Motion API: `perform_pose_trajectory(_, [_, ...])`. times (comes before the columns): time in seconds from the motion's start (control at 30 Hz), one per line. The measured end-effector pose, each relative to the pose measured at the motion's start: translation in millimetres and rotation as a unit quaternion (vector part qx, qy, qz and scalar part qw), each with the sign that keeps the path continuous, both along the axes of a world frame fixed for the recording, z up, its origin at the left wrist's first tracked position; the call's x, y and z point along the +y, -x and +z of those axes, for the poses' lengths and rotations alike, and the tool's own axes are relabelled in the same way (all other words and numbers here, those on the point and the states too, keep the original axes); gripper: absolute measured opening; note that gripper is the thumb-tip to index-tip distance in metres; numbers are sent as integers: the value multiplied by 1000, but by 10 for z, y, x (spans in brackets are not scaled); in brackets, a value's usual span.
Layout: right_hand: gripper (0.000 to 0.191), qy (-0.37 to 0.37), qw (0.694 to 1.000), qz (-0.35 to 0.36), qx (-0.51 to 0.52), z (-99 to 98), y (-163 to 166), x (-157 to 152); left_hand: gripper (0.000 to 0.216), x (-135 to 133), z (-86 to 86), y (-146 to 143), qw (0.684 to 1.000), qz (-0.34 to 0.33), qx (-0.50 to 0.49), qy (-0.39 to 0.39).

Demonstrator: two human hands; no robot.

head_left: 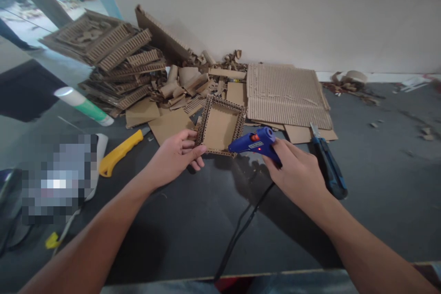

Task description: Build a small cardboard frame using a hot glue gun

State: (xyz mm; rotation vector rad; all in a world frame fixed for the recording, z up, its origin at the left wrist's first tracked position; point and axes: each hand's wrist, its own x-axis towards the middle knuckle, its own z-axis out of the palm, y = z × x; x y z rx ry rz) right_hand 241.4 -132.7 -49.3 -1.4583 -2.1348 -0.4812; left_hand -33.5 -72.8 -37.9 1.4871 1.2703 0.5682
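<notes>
My left hand [184, 151] grips the lower left edge of a small cardboard frame [222, 126], thumb on top and fingers at its side. The frame is a flat cardboard rectangle with raised corrugated borders. In my right hand [298, 165] is a blue glue gun [253, 142] with a small red light glowing on its body. Its nozzle points left, at the frame's lower right corner; whether it touches there I cannot tell. The black cord [237, 234] runs from the gun toward the table's front edge.
Stacked corrugated panels [113, 59] and scraps [182, 82] lie behind on the left. A corrugated sheet [287, 94] lies at back right, a blue utility knife [329, 165] near my right hand. On the left are a yellow-handled cutter [120, 151], a white-green tube [84, 105] and a blurred device [58, 179].
</notes>
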Motion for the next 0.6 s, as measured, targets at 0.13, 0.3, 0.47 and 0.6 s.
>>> perform_pose_trajectory(0.13, [22, -14, 1000, 2, -4, 6, -13, 3, 48, 9, 15, -7, 1000, 7, -3, 0])
perform_pose_trajectory(0.3, [24, -19, 1000, -2, -9, 29, -36, -4, 46, 17, 23, -17, 1000, 14, -5, -2])
perform_pose_trajectory(0.47, [18, -31, 999, -21, 27, 44, -10, 19, 47, 18, 39, -29, 1000, 26, -3, -7])
perform_pose_trajectory(0.6, [26, 22, 982, -82, 169, 58, 9, 83, 45, 12, 35, -48, 999, 42, -17, -6])
